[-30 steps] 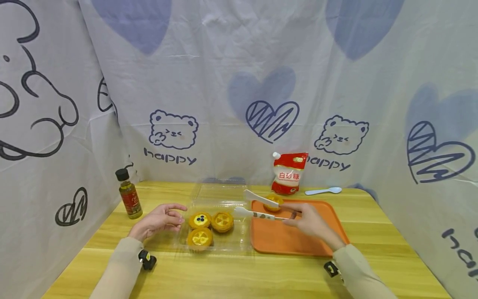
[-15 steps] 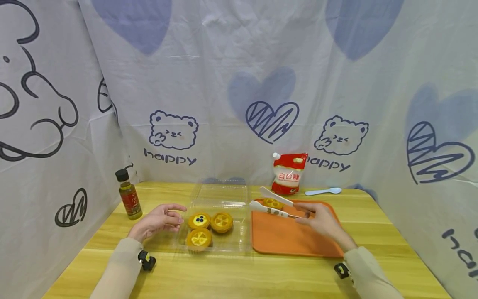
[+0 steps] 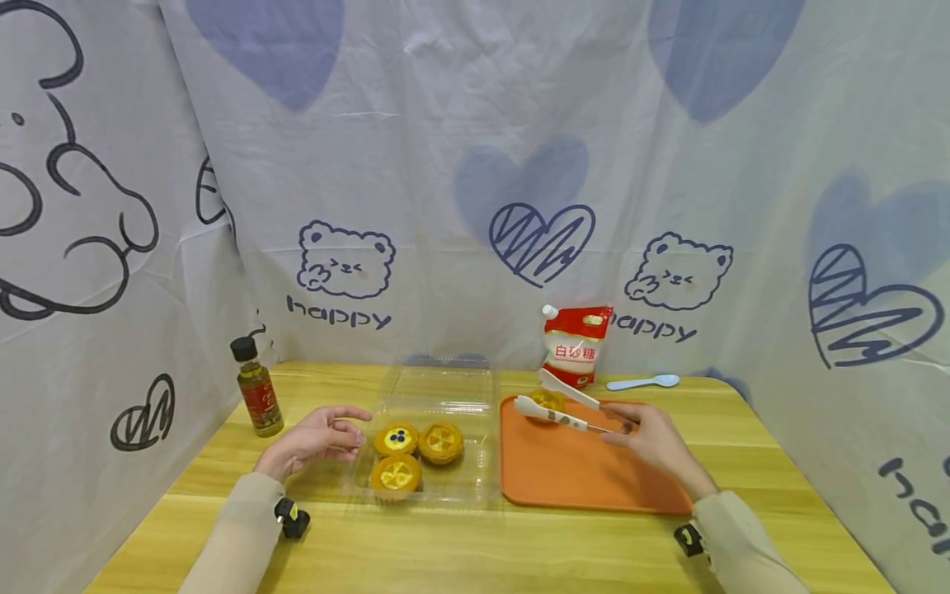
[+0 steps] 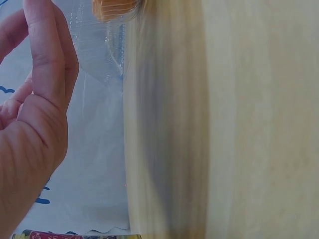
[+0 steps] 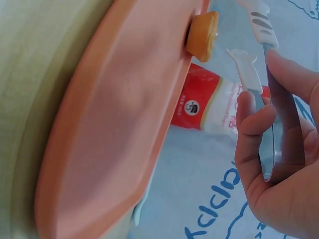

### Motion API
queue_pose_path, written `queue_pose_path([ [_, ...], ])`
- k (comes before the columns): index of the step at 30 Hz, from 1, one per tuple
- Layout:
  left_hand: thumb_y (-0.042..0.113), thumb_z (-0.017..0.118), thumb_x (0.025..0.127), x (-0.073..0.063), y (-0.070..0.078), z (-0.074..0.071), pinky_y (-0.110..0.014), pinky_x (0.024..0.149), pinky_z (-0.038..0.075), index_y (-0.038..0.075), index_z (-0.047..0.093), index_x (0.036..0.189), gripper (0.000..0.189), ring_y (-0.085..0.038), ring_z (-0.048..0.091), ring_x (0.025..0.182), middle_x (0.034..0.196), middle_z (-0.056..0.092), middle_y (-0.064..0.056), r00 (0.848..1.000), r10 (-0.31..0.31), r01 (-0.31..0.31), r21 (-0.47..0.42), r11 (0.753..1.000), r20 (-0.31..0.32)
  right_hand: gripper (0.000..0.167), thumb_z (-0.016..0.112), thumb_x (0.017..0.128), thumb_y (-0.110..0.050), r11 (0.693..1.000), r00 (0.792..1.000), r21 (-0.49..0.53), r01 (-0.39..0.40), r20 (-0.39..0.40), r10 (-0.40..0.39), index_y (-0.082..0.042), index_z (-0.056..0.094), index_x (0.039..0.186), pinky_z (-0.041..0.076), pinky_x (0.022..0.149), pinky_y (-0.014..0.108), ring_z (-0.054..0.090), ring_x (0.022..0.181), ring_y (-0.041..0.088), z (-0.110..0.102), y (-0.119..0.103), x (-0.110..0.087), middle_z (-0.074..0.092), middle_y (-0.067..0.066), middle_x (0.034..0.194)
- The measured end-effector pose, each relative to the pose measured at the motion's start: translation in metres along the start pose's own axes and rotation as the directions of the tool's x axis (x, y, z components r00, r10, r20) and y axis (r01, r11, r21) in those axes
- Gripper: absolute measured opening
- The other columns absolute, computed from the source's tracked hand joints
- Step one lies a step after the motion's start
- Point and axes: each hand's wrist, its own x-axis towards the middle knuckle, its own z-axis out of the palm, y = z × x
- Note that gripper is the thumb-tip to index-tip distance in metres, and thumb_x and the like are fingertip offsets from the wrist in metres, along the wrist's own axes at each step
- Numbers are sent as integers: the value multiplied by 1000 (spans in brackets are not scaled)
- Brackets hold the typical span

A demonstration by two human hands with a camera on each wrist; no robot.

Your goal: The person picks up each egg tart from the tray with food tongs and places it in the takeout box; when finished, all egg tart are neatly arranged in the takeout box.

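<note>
My right hand [image 3: 651,437] grips a pair of tongs [image 5: 264,34] with white tips and metal arms. Their tips stand spread apart with nothing between them, hanging above the orange tray [image 3: 586,478]. In the head view they overlap a lone egg tart [image 5: 203,37] at the tray's back left; the right wrist view shows them apart from it. To the left lies a clear plastic clamshell box [image 3: 475,478], its lid raised, with three tarts inside, one of them a blueberry-topped tart [image 3: 397,439]. My left hand [image 3: 322,433] is beside the box's left edge, fingers relaxed, holding nothing.
A red and white sugar pouch [image 3: 573,346] stands behind the tray. Right of it lies a pale blue spoon [image 3: 641,382]. A dark-capped oil bottle [image 3: 258,392] stands at the table's left edge. Patterned cloth hangs behind and on both sides.
My right hand has carried the tongs rightward, from the box's right edge to over the tray. The left hand and the tarts have stayed in place.
</note>
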Motion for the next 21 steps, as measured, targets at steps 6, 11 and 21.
queue_pose_path([
  [6, 2, 64, 93, -1, 0, 0, -30, 72, 61, -13, 31, 142, 61, -17, 68, 78, 95, 68, -11, 1000, 3, -3, -2, 1000, 4, 47, 77, 85, -21, 1000, 1000, -6, -9, -20, 9, -6, 66, 127, 43, 62, 24, 54, 74, 14, 0, 5, 0, 71, 11, 109],
  [11, 2, 63, 93, 0, 0, 0, -29, 71, 61, -13, 31, 142, 61, -17, 68, 78, 95, 68, -11, 1000, 3, -3, -6, 1000, 8, 47, 78, 84, -22, 999, 1000, -21, -24, -20, 24, -5, 66, 127, 45, 66, 26, 55, 79, 16, 1, 9, 1, 70, 14, 117],
  [21, 0, 62, 93, 1, 0, 0, -29, 71, 61, -13, 30, 142, 60, -16, 67, 77, 96, 68, -12, 1000, 4, -3, -18, 1000, 13, 48, 77, 85, -22, 999, 998, 4, -52, 26, 52, -6, 64, 129, 55, 90, 47, 65, 109, 35, 5, 11, 3, 65, 18, 127],
])
